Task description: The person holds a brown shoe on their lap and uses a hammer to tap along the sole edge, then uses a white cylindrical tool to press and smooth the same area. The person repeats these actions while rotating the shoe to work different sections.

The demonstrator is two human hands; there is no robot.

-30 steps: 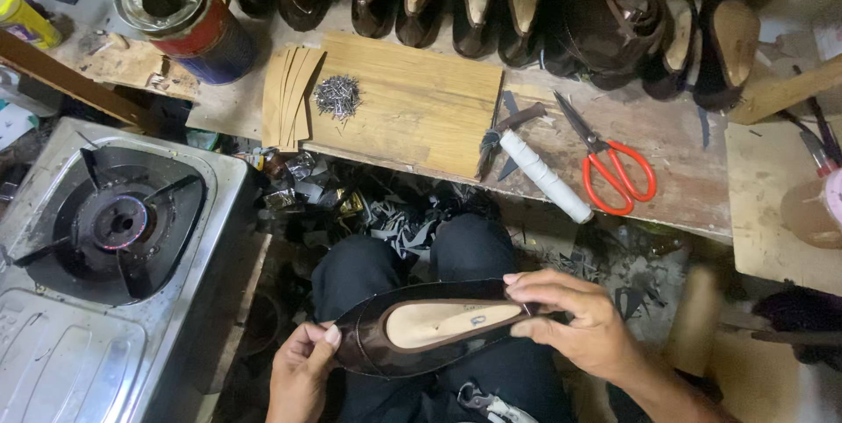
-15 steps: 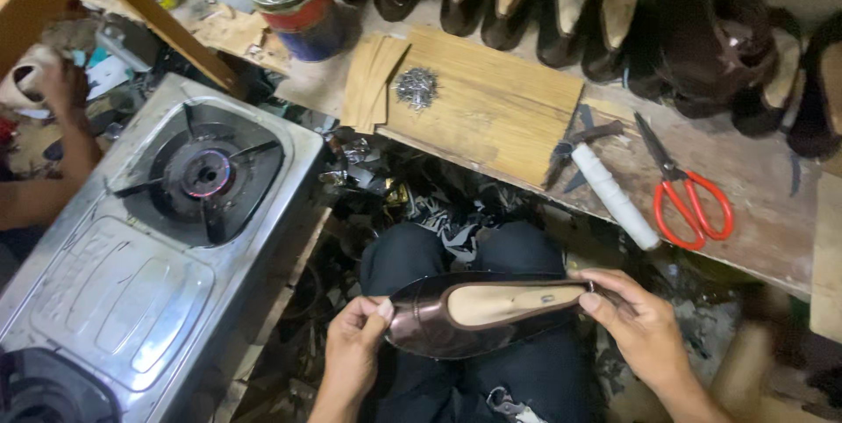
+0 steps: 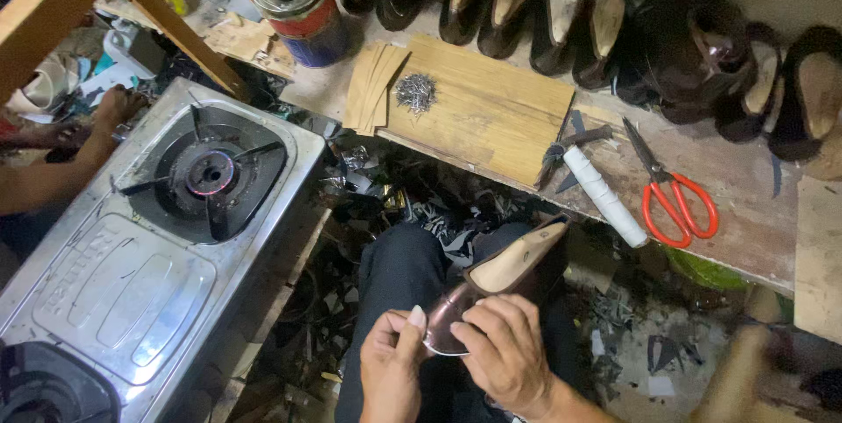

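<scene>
A cluttered wooden bench [image 3: 737, 239] runs across the top, a steel gas stove [image 3: 158, 247] at its left. A row of dark shoes [image 3: 561, 24] lines the bench, with a tin can [image 3: 298, 6], red-handled scissors [image 3: 671, 190] and a nail pile [image 3: 415, 92]. Over the lap, the left hand [image 3: 390, 370] and right hand [image 3: 504, 353] both grip the toe of a brown shoe [image 3: 517, 265], heel pointing toward the bench.
</scene>
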